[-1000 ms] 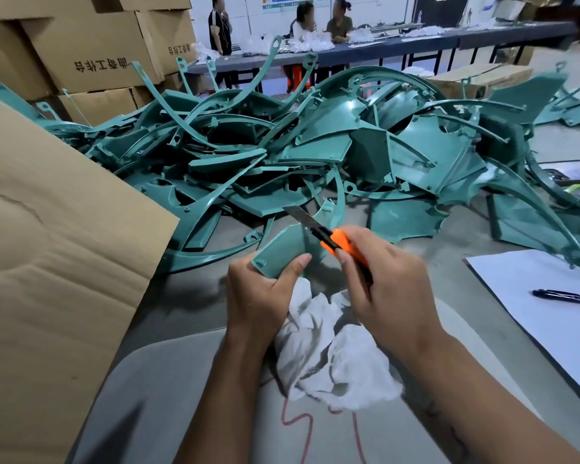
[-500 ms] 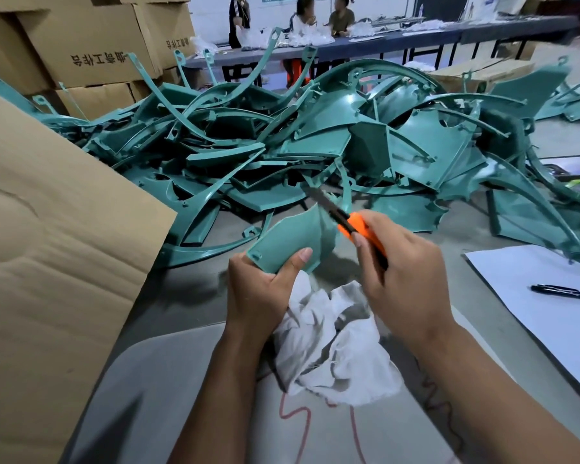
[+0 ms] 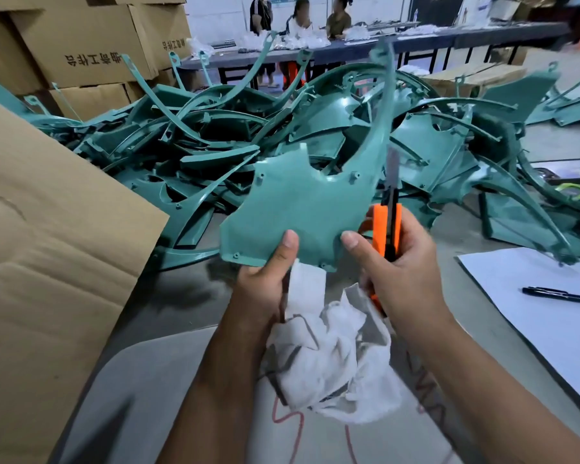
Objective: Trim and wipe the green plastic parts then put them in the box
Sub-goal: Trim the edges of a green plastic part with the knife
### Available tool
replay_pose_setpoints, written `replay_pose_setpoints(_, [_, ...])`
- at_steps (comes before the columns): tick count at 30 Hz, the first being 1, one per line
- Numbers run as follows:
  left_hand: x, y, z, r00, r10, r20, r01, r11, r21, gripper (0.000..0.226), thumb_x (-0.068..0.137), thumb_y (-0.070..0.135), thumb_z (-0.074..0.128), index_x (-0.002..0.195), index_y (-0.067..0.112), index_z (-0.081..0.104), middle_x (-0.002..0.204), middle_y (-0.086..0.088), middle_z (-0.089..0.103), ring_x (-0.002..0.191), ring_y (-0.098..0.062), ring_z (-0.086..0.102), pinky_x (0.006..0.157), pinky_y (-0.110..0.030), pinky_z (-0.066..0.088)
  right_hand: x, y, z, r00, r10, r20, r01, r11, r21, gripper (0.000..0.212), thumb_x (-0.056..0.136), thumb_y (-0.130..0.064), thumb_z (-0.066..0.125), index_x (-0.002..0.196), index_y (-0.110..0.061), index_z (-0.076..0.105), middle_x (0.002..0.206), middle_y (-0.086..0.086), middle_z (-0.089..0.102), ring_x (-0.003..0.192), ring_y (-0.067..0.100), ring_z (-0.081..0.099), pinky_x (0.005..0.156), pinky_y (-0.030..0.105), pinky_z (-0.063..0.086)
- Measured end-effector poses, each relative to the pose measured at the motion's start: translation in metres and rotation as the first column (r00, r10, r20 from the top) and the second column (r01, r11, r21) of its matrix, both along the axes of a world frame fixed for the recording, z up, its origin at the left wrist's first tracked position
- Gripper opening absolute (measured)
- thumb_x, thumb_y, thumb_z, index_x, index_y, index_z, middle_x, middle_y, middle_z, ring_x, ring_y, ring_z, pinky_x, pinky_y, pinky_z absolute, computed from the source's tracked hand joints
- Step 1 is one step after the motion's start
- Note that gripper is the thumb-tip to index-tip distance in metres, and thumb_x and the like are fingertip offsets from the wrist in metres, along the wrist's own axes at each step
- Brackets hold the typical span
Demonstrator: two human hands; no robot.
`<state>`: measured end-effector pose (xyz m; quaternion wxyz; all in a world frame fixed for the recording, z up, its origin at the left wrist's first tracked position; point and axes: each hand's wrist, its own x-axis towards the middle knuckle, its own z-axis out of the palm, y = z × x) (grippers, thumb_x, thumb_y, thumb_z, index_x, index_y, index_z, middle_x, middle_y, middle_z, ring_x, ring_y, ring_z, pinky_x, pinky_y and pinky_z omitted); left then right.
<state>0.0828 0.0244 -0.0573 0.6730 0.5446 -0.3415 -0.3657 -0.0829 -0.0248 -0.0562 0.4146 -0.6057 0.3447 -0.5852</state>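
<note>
A green plastic part (image 3: 298, 209) with a long curved arm is raised upright in front of me, its flat face toward the camera. My left hand (image 3: 265, 279) pinches its lower edge, thumb on the face, and also holds a white rag (image 3: 329, 356) that hangs below. My right hand (image 3: 402, 272) grips an orange utility knife (image 3: 387, 226) with its blade pointing up beside the part's right edge, and its thumb rests on the part. A flap of the cardboard box (image 3: 47, 262) fills the left.
A large tangled pile of green parts (image 3: 215, 145) covers the table behind. White paper (image 3: 533, 296) with a black pen (image 3: 559, 294) lies at right, a phone (image 3: 566, 170) beyond it. Stacked cartons (image 3: 91, 51) stand at back left. People sit at a far table (image 3: 416, 45).
The part has been lifted from low over the table and turned upright to face me. The knife has swung from slanting across the part to pointing straight up beside it.
</note>
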Motion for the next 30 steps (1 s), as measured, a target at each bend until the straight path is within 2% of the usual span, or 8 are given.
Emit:
replay_pose_setpoints(4, [-0.002, -0.001, -0.006, 0.965, -0.254, -0.06, 0.245, 0.962, -0.123, 0.039, 0.088, 0.027, 0.078, 0.123, 0.011, 0.071, 0.124, -0.006, 0.074, 0.117, -0.022, 0.07, 0.099, -0.035, 0.055, -0.01, -0.01, -0.002, 0.995, 0.027, 0.094, -0.027, 1.0, -0.001, 0.03, 0.087, -0.036, 0.081, 0.082, -0.015, 0.06, 0.051, 0.005, 0.055, 0.036, 0.023, 0.049, 0.038, 0.028, 0.041])
replay_pose_setpoints(6, [0.007, 0.0, -0.001, 0.933, -0.296, -0.206, 0.264, 0.95, -0.168, 0.048, 0.086, 0.025, 0.078, 0.129, 0.008, 0.066, 0.119, -0.015, 0.075, 0.1, -0.024, 0.076, 0.078, -0.028, 0.061, -0.017, -0.016, -0.001, 0.992, -0.095, 0.078, 0.097, 0.995, -0.024, 0.019, 0.086, -0.041, 0.078, 0.088, -0.027, 0.067, 0.058, 0.005, 0.059, 0.043, 0.022, 0.052, 0.044, 0.031, 0.044])
replay_pose_setpoints(8, [0.023, 0.002, 0.0, 0.917, -0.362, -0.167, 0.325, 0.922, -0.212, 0.051, 0.09, 0.03, 0.074, 0.134, 0.008, 0.062, 0.127, -0.019, 0.071, 0.108, -0.027, 0.073, 0.08, -0.026, 0.059, -0.023, -0.023, -0.002, 0.972, -0.233, 0.01, 0.233, 0.967, -0.102, 0.019, 0.087, -0.043, 0.076, 0.091, -0.026, 0.068, 0.067, 0.01, 0.059, 0.055, 0.027, 0.052, 0.052, 0.039, 0.048])
replay_pose_setpoints(13, [0.036, 0.0, -0.001, 0.971, -0.201, 0.127, 0.223, 0.955, -0.193, 0.051, 0.077, 0.036, 0.077, 0.127, 0.025, 0.07, 0.118, -0.004, 0.075, 0.112, -0.023, 0.071, 0.093, -0.026, 0.056, -0.023, -0.021, -0.004, 0.935, -0.321, -0.15, 0.24, 0.885, -0.398, 0.025, 0.094, -0.022, 0.078, 0.079, -0.011, 0.061, 0.064, 0.002, 0.047, 0.055, 0.017, 0.036, 0.05, 0.032, 0.033])
replay_pose_setpoints(17, [0.026, -0.005, -0.007, 0.929, -0.098, 0.357, 0.172, 0.968, -0.183, 0.067, 0.073, 0.026, 0.087, 0.134, 0.041, 0.063, 0.126, 0.003, 0.068, 0.11, -0.021, 0.07, 0.087, -0.032, 0.06, -0.023, -0.016, -0.002, 0.935, -0.294, -0.198, 0.155, 0.841, -0.518, 0.024, 0.092, -0.013, 0.079, 0.085, -0.03, 0.063, 0.067, -0.018, 0.054, 0.055, 0.005, 0.044, 0.055, 0.013, 0.03])
replay_pose_setpoints(21, [0.018, -0.005, -0.009, 0.904, -0.037, 0.425, 0.169, 0.946, -0.277, 0.029, 0.082, 0.014, 0.083, 0.108, 0.023, 0.073, 0.099, -0.002, 0.076, 0.089, -0.02, 0.074, 0.075, -0.046, 0.063, -0.019, -0.013, 0.0, 0.923, -0.277, -0.267, 0.07, 0.803, -0.592, 0.025, 0.089, 0.002, 0.078, 0.105, -0.018, 0.075, 0.096, -0.017, 0.07, 0.085, 0.002, 0.065, 0.075, 0.016, 0.045])
replay_pose_setpoints(25, [0.012, -0.004, -0.014, 0.902, 0.12, 0.415, 0.026, 0.944, -0.33, 0.015, 0.085, 0.015, 0.082, 0.088, 0.018, 0.068, 0.079, -0.007, 0.072, 0.074, -0.037, 0.07, 0.063, -0.057, 0.059, -0.014, -0.011, 0.005, 0.93, -0.313, -0.193, 0.164, 0.822, -0.545, 0.02, 0.089, -0.01, 0.084, 0.105, -0.012, 0.072, 0.098, -0.006, 0.066, 0.09, 0.008, 0.063, 0.081, 0.017, 0.043])
replay_pose_setpoints(30, [0.013, -0.009, -0.016, 0.804, 0.35, 0.481, -0.156, 0.905, -0.397, 0.026, 0.081, 0.015, 0.084, 0.076, 0.026, 0.061, 0.077, 0.01, 0.067, 0.068, -0.015, 0.068, 0.063, -0.04, 0.058, -0.007, 0.003, 0.008, 0.937, -0.235, -0.258, 0.107, 0.897, -0.429, 0.028, 0.098, -0.039, 0.07, 0.087, -0.017, 0.058, 0.063, -0.008, 0.047, 0.053, 0.011, 0.043, 0.053, 0.016, 0.033])
